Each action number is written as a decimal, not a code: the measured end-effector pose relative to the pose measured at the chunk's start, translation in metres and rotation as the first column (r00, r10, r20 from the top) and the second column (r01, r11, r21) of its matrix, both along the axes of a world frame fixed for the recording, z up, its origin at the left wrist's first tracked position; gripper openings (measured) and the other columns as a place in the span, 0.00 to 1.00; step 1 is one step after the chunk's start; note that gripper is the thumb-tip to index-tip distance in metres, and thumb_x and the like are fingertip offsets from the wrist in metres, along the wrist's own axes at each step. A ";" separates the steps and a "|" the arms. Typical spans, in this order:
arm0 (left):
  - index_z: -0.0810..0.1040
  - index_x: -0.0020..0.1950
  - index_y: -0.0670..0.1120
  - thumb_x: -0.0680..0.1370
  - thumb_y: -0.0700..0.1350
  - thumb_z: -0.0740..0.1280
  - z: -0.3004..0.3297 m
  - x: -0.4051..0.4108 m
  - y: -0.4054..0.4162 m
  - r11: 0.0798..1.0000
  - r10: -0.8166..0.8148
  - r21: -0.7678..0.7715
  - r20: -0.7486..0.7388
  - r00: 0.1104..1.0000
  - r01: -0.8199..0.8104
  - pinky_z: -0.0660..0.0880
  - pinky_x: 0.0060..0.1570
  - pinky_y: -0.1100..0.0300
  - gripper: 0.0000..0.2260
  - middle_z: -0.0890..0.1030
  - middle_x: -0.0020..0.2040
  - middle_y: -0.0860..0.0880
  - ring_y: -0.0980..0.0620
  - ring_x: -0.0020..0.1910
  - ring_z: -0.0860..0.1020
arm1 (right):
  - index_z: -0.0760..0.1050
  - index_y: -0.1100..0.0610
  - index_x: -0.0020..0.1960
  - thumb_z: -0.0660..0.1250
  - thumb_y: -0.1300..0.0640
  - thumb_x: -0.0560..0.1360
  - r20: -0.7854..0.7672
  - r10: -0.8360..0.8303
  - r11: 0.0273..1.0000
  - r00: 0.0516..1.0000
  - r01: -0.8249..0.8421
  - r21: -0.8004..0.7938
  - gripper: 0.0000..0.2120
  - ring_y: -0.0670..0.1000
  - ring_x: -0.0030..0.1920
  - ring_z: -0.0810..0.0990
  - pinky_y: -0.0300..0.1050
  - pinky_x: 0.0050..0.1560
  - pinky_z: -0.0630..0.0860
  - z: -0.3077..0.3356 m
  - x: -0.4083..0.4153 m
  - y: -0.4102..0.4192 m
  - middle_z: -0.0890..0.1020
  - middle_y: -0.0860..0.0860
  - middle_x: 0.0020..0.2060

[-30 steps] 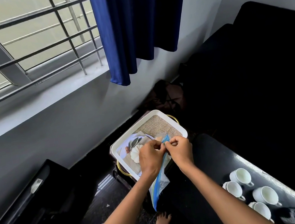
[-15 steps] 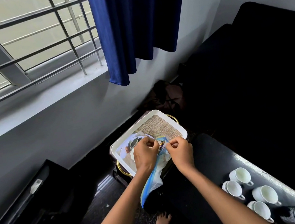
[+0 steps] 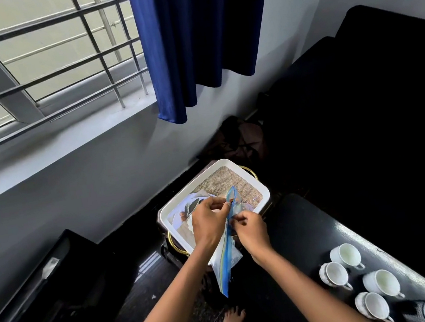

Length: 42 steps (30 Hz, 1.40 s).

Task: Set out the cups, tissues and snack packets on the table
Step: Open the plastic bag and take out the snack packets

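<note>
Left hand [image 3: 209,224] and right hand [image 3: 251,230] both pinching blue snack packet [image 3: 227,262] over white tray [image 3: 263,190], packet print unreadable, four white cups [image 3: 358,276] on black table [image 3: 297,225], tray contents partly hidden.

A blue curtain [image 3: 202,39] hangs at the top centre. Left of the curtain: a barred window [image 3: 36,62] above a grey sill [image 3: 53,145]. Right of the curtain: a black sofa [image 3: 379,110]. Below the curtain, against the wall: a dark bag [image 3: 241,140].
</note>
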<state>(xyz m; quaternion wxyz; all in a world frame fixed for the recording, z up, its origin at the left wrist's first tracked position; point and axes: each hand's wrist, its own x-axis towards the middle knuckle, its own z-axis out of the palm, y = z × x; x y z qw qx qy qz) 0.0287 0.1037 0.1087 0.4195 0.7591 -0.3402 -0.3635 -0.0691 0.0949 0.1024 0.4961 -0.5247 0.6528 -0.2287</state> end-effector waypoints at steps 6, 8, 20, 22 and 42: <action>0.80 0.33 0.53 0.72 0.50 0.68 -0.011 0.003 0.008 0.969 -0.169 0.188 0.032 0.985 0.161 0.81 0.41 0.48 0.07 0.84 0.35 0.51 0.50 0.38 0.83 | 0.74 0.55 0.35 0.67 0.63 0.73 -0.053 -0.006 1.000 0.999 0.004 -0.027 0.08 0.56 0.41 0.83 0.50 0.45 0.80 -0.002 -0.003 -0.007 0.82 0.56 0.35; 0.80 0.34 0.51 0.73 0.48 0.67 -0.011 0.001 0.007 0.968 -0.177 0.187 0.039 0.983 0.167 0.81 0.43 0.50 0.08 0.84 0.35 0.49 0.48 0.38 0.83 | 0.74 0.56 0.36 0.67 0.63 0.73 -0.065 0.003 0.999 0.998 -0.006 -0.034 0.08 0.55 0.39 0.82 0.46 0.43 0.78 -0.001 -0.004 -0.008 0.81 0.55 0.35; 0.78 0.36 0.45 0.76 0.44 0.66 -0.025 0.021 0.005 0.992 0.063 0.114 -0.028 0.998 -0.059 0.72 0.62 0.40 0.10 0.82 0.29 0.50 0.57 0.25 0.81 | 0.73 0.57 0.35 0.63 0.66 0.73 0.001 -0.327 0.945 0.945 0.327 -0.030 0.10 0.48 0.29 0.80 0.51 0.41 0.82 -0.009 -0.021 -0.013 0.80 0.55 0.31; 0.80 0.39 0.41 0.78 0.44 0.66 -0.026 0.021 0.007 0.993 0.070 0.102 -0.098 0.993 -0.060 0.76 0.58 0.43 0.10 0.82 0.31 0.49 0.56 0.25 0.81 | 0.73 0.58 0.36 0.63 0.66 0.74 0.031 -0.327 0.945 0.945 0.327 -0.020 0.09 0.46 0.29 0.80 0.48 0.40 0.82 -0.009 -0.021 -0.014 0.80 0.53 0.31; 0.80 0.42 0.44 0.72 0.51 0.73 -0.024 0.001 0.011 0.951 -0.108 0.263 -0.204 0.973 0.160 0.75 0.26 0.62 0.10 0.84 0.39 0.46 0.54 0.31 0.80 | 0.76 0.63 0.40 0.67 0.63 0.74 0.106 -0.123 0.990 0.987 0.114 0.084 0.05 0.54 0.37 0.82 0.51 0.43 0.81 -0.022 -0.016 -0.003 0.83 0.60 0.37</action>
